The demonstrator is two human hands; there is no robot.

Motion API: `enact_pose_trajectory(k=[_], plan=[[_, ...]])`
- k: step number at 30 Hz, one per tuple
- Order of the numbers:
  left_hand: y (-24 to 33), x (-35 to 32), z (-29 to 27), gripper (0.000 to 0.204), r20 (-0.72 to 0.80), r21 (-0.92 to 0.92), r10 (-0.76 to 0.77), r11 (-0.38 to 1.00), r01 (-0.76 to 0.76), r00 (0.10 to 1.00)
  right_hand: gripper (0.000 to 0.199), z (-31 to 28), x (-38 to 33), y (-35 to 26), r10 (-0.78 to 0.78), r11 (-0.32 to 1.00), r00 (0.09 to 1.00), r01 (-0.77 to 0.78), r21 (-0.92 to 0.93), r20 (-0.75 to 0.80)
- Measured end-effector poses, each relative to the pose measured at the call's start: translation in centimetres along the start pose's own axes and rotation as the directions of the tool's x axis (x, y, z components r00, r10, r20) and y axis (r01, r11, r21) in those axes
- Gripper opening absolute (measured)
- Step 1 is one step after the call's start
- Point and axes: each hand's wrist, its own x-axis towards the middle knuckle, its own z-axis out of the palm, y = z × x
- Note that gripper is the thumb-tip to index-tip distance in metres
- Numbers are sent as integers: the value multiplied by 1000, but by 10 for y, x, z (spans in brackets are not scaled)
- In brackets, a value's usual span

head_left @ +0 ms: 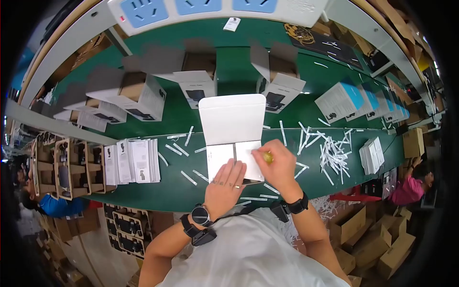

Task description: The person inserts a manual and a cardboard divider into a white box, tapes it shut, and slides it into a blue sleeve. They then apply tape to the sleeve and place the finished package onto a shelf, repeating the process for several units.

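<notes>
A white carton (233,119) lies in front of me with its lid folded back, away from me. Two white panels (246,152) fill its opening, parted by a dark narrow gap. Across the left panel rests my left hand (228,179), fingers stretched out and flat, holding nothing. My right hand (278,162) is curled at the carton's right side, thumb and forefinger pinched at the right panel's edge. A small round yellow-gold thing (268,157) shows within its curled fingers; its kind is unclear.
Loose white paper strips (334,158) lie scattered and heaped on the green table (184,201). Stacked printed leaflets (143,160) are at left, a small white stack (371,157) at right. Open printed boxes (282,91) stand behind. A power strip (215,12) crosses the top.
</notes>
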Motion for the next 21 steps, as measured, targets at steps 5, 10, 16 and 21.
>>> enact_pose_trajectory(k=[5,10,16,21], plan=[[-20,10,1,67,-28,16,20,1000,-20,999,19,2,16,16,47,991,998,-50,-123,-29],[-21,9,0,69,-69,-8,9,1000,-9,998,20,8,5,24,40,993,998,-44,-110,-43],[-21,10,-1,66,-64,-15,3,1000,-4,998,21,11,5,18,86,990,996,-89,-112,-27],[-27,1,9,44,-140,21,59,998,-57,988,25,39,12,-28,-106,988,994,106,114,-10]])
